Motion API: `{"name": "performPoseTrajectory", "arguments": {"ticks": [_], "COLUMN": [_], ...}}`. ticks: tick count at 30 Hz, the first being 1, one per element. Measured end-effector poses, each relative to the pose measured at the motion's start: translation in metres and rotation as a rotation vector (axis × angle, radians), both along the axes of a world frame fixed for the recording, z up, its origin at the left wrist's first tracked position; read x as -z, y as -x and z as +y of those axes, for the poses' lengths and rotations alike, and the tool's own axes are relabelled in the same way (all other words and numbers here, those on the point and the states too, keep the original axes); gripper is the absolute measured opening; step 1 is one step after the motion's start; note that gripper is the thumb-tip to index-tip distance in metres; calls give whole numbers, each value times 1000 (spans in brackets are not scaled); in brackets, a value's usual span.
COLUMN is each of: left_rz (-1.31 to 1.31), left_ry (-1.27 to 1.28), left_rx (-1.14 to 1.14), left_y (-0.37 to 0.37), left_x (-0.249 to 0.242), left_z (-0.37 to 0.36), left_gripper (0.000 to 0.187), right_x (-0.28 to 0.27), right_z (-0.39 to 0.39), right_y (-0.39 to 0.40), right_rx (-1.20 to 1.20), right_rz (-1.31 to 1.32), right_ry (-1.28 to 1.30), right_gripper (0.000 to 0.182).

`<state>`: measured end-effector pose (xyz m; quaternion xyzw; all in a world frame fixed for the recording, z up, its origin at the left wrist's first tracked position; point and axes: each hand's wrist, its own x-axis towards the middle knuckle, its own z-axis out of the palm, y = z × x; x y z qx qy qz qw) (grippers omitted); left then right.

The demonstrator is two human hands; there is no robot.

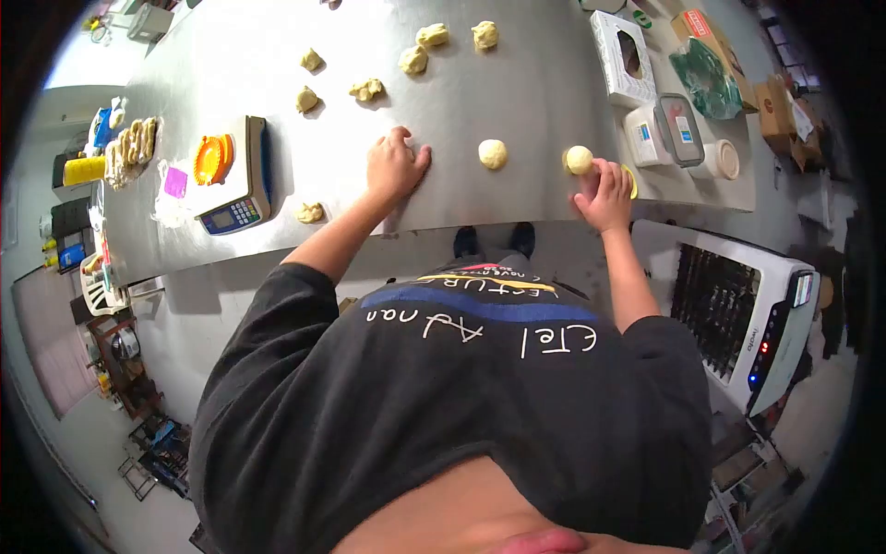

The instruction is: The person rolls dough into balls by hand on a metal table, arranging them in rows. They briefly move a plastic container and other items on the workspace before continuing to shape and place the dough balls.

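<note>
My left hand (397, 168) rests palm down on the steel table, fingers slightly bent and thumb apart, with nothing visible in it. My right hand (606, 192) is near the table's front edge, its fingers bent and thumb spread, fingertips right beside a smooth round dough ball (579, 160). A yellow curved edge (632, 182) shows beside that hand, the rest of it covered. Between my hands sits another round dough ball (493, 154). Rough dough pieces lie farther off, among them one lump (366, 90) beyond my left hand and another (309, 213) near the front edge.
A kitchen scale (237, 175) bearing orange scalloped molds (213, 159) stands at the left. On the right are a white box (623, 58), lidded plastic containers (678, 129) and a green bag (706, 78). A white appliance (738, 305) stands below the table's right end.
</note>
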<state>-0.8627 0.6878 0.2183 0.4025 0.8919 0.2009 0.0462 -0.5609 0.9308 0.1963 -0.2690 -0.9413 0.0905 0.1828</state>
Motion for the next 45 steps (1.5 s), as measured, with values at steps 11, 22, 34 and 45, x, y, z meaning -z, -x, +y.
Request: {"name": "performPoseTrajectory", "arguments": {"ticks": [11, 22, 34, 45], "left_rz": [240, 44, 195, 42], "left_ry": [-146, -59, -76, -102], "left_rx": [431, 342, 659, 499], "left_y": [5, 17, 24, 28], "left_x": [-3, 9, -6, 9], "left_z": [-28, -11, -33, -10], "left_gripper": [40, 30, 36, 24], "right_x": [2, 1, 4, 1], "right_z": [2, 3, 3, 1], "right_y": [0, 0, -1, 1], "right_rx": [-5, -10, -3, -7], "right_rz": [20, -15, 7, 3], "right_ry": [-4, 9, -14, -14], "right_gripper": [74, 74, 72, 72]}}
